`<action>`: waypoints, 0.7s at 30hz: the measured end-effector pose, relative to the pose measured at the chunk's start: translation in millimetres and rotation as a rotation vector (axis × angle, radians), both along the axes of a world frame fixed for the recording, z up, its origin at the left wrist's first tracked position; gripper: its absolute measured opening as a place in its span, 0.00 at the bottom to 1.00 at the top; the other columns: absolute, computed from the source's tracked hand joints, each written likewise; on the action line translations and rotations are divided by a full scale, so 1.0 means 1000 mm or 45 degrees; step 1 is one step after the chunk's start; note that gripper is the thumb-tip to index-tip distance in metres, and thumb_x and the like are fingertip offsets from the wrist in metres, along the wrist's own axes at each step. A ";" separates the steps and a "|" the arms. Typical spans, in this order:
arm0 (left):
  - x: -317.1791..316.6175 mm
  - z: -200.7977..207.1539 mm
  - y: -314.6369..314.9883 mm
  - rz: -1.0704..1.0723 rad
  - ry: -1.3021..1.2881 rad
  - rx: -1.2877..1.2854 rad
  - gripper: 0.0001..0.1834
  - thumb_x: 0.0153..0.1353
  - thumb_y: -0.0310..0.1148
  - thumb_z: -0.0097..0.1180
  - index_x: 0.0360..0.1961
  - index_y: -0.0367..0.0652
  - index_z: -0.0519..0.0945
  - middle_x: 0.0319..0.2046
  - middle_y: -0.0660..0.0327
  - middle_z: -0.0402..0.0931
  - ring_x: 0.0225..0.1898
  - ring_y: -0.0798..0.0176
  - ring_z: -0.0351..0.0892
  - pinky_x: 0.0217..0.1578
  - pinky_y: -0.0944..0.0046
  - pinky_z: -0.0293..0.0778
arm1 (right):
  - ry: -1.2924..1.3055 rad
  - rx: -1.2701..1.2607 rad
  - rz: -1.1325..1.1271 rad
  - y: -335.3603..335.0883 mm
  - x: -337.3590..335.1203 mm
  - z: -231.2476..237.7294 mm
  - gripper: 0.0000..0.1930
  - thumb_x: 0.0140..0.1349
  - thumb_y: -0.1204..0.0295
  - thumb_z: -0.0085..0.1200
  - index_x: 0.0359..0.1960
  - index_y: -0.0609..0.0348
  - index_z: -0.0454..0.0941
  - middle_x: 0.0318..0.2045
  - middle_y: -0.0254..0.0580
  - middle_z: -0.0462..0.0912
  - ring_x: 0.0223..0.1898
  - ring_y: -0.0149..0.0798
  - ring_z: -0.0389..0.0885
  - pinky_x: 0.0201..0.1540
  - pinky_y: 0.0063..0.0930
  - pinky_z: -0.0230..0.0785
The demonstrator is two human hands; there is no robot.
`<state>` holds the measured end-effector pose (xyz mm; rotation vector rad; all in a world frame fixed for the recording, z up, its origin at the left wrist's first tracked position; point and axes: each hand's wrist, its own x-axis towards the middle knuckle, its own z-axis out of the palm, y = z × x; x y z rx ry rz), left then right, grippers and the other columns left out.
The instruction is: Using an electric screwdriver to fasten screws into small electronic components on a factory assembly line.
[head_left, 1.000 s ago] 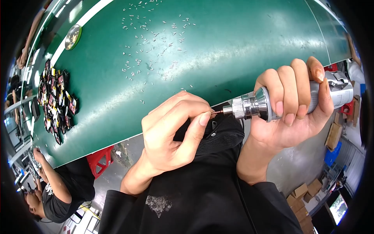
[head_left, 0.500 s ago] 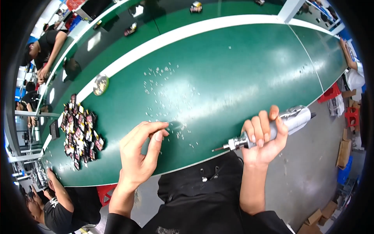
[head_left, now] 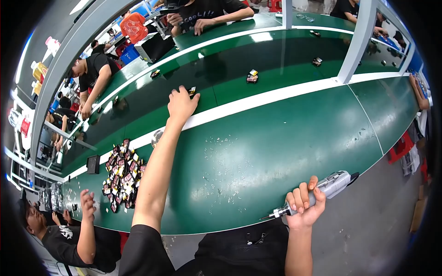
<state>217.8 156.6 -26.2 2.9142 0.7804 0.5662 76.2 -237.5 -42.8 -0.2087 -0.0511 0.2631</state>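
My right hand (head_left: 305, 204) is wrapped round a silver electric screwdriver (head_left: 332, 184). Its thin bit (head_left: 266, 217) points left, over the near edge of the green table (head_left: 276, 152). Stretched far forward, my left hand (head_left: 182, 105) hangs over the dark belt beyond the white rail. Its thumb and fingers are apart on either side of a small black part (head_left: 192, 91) with yellow and white on it. The hand partly covers this part, and contact cannot be made out. Left of my forearm lies a heap of similar black parts (head_left: 122, 175).
Tiny clear slivers (head_left: 225, 179) are scattered across the table. A round dish (head_left: 157, 137) is partly behind my left forearm; a black box (head_left: 93, 164) stands by the heap. More parts (head_left: 252, 76) lie on the belt. A grey post (head_left: 357, 46) rises right. A co-worker's hand (head_left: 87, 204) is at left.
My left hand has gone from above the near table, fingertips close together, out to the belt with fingers apart. My right hand keeps the screwdriver. The view has tilted up, showing more co-workers.
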 end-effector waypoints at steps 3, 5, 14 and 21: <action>0.010 -0.008 0.002 -0.038 -0.083 0.062 0.25 0.53 0.44 0.62 0.44 0.36 0.73 0.41 0.43 0.74 0.46 0.41 0.74 0.45 0.48 0.73 | 0.003 -0.004 -0.003 0.000 0.002 0.001 0.04 0.62 0.70 0.43 0.32 0.56 0.65 0.11 0.31 0.60 0.11 0.28 0.59 0.20 0.26 0.61; 0.013 -0.010 0.017 -0.101 -0.081 0.138 0.23 0.54 0.41 0.61 0.44 0.35 0.73 0.39 0.43 0.75 0.45 0.41 0.74 0.45 0.49 0.73 | 0.009 -0.005 0.026 -0.001 0.002 0.002 0.04 0.62 0.70 0.43 0.32 0.55 0.65 0.11 0.31 0.60 0.11 0.28 0.59 0.20 0.27 0.61; -0.031 0.011 -0.064 -0.824 -0.229 -0.188 0.17 0.58 0.27 0.56 0.48 0.34 0.74 0.41 0.48 0.76 0.44 0.46 0.74 0.46 0.54 0.71 | -0.007 -0.005 0.050 -0.010 -0.004 0.001 0.05 0.62 0.69 0.44 0.32 0.56 0.67 0.12 0.31 0.60 0.11 0.28 0.59 0.21 0.27 0.60; -0.127 0.029 -0.213 -1.575 0.006 -0.159 0.25 0.48 0.19 0.59 0.51 0.33 0.72 0.50 0.51 0.70 0.49 0.48 0.71 0.47 0.55 0.73 | -0.019 0.012 0.125 -0.016 -0.006 0.000 0.05 0.64 0.69 0.43 0.33 0.56 0.66 0.12 0.29 0.60 0.11 0.26 0.60 0.21 0.25 0.60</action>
